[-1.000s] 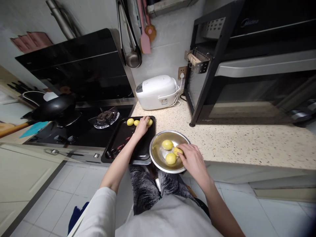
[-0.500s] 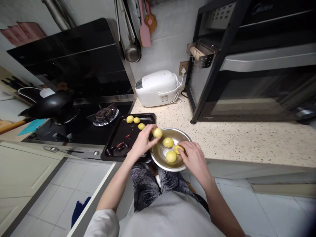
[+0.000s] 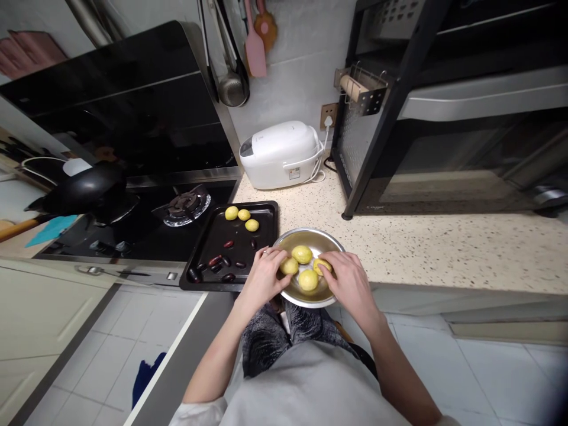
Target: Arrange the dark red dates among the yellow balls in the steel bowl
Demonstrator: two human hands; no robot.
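Note:
A round metal bowl (image 3: 329,235) sits at the counter's front edge, holding several yellow lemons. My left hand (image 3: 265,273) reaches over the bowl's left rim, its fingers closed around one lemon (image 3: 289,265) inside. On the right side of the bowl, my right hand (image 3: 350,280) grips another lemon (image 3: 321,266) between thumb and fingers. Two more lemons lie between the hands, an upper one (image 3: 302,254) and a lower one (image 3: 307,280). Left of the bowl is a black baking tray (image 3: 248,245) with three lemons (image 3: 244,215) at its back and several small dark red fruits (image 3: 215,260) towards the front.
A white appliance (image 3: 281,155) stands behind the bowl, its cord plugged into the wall. To the right is a black rack (image 3: 370,160) with an oven. The gas stove (image 3: 184,206) with a black wok (image 3: 93,186) is at left. An open drawer (image 3: 177,355) juts out below the tray.
My left hand has moved down and carried its lemon from above the bowl's left rim into the bowl. My right hand has stayed on its lemon. The view has shifted slightly.

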